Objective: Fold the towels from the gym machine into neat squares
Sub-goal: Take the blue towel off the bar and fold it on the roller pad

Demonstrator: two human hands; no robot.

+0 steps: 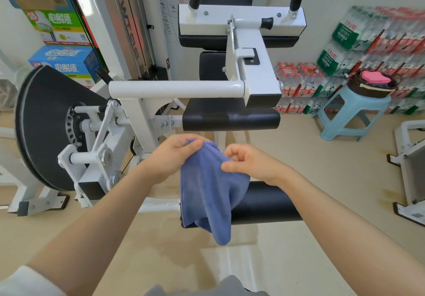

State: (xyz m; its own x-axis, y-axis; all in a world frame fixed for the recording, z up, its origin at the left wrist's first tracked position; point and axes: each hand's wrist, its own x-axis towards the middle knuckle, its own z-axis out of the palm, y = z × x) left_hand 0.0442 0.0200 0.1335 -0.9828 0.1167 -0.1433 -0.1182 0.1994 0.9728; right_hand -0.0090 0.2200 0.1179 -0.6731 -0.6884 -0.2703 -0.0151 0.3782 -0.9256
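From the head camera I see 1 blue towel (207, 187) hanging in front of me, above the black roller pad (266, 203) of the gym machine (241, 84), its lower part draped across the pad's left end. My left hand (174, 155) pinches the towel's top edge, fingers curled round a bunch of cloth. My right hand (243, 160) sits just beside it at the towel's upper right; its thumb and fingers are curled and touching the cloth, but I cannot tell if they actually grip a fold or only brush it.

The towel looks soft, light and limp: it sags into a loose tube with a rounded bottom corner, so it will not hold any shape by itself. I judge the best place to take hold is the 2 top corners, 1 per hand, then spread them apart so the cloth hangs flat before the first fold. It should not slip much, since the pile looks grippy.

To the far right a basket (370, 86) on a blue stool (351, 111) holds a folded pink towel (374, 77), likely where finished squares go.
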